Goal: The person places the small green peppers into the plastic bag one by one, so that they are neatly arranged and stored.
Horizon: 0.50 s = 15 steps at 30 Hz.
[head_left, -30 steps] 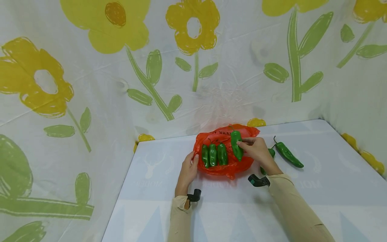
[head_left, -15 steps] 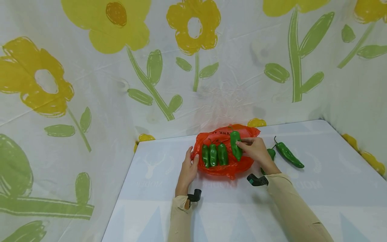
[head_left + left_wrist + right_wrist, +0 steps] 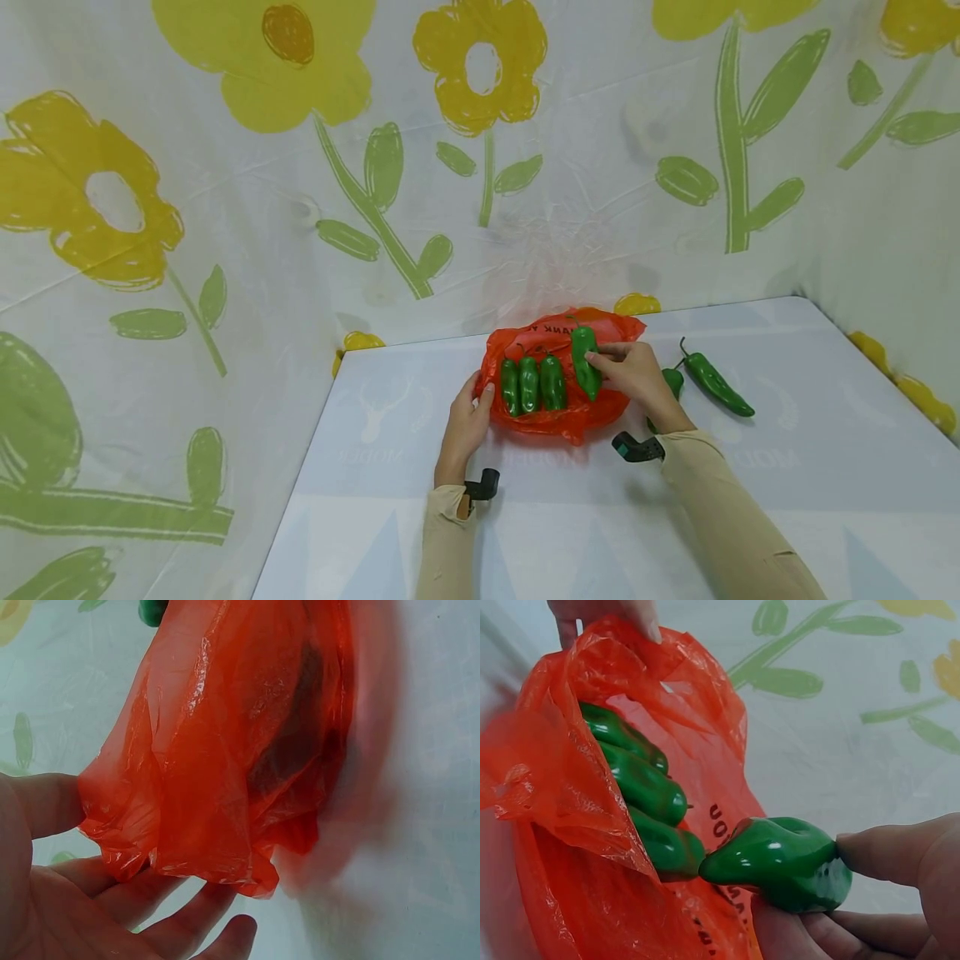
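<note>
An opened red plastic bag with dark print lies on the table. Three green peppers sit side by side in it, their stems toward the back. My right hand pinches another green pepper between thumb and fingers, above the right part of the bag. In the right wrist view, the tip of this held pepper points toward the peppers in the bag. At the bag's left edge, my left hand holds the plastic; in the left wrist view, the thumb and fingers lie on either side of it.
To the right of the bag, one green pepper lies on the pale table. Another green pepper is partly hidden behind my right wrist. A flower-printed curtain stands close behind the table.
The fingers of my left hand lifted off the bag's edge a little and are back against it. My right hand and its pepper have barely moved.
</note>
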{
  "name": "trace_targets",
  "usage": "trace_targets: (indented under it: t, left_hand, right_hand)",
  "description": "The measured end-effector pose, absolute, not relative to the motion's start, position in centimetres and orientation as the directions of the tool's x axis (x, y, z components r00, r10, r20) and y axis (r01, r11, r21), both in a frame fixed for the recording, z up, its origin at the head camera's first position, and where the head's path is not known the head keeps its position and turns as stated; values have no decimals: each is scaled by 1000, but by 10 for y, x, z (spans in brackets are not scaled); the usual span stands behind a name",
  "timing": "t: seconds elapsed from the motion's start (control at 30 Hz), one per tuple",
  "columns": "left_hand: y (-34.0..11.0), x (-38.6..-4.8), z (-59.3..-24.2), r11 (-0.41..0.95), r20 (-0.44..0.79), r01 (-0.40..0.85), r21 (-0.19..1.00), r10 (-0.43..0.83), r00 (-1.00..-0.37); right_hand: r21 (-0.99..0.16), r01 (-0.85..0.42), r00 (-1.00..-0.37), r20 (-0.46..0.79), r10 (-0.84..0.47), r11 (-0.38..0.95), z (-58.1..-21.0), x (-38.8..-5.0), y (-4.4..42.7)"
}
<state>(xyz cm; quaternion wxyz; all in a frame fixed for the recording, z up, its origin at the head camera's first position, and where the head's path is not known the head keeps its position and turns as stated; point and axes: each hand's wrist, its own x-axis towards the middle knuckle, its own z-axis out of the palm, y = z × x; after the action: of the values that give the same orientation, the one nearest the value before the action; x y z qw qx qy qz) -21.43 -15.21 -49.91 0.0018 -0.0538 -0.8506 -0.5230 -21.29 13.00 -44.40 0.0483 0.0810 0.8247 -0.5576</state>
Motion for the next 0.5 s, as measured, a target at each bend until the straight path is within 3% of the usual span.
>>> trace_targets:
  t: [0.5]
  left_hand:
    - [-154,-215,-499,447,67,105,889,101,-993]
  right_hand:
    - [-902,224,-975,-208,83,369,-448,-217,128]
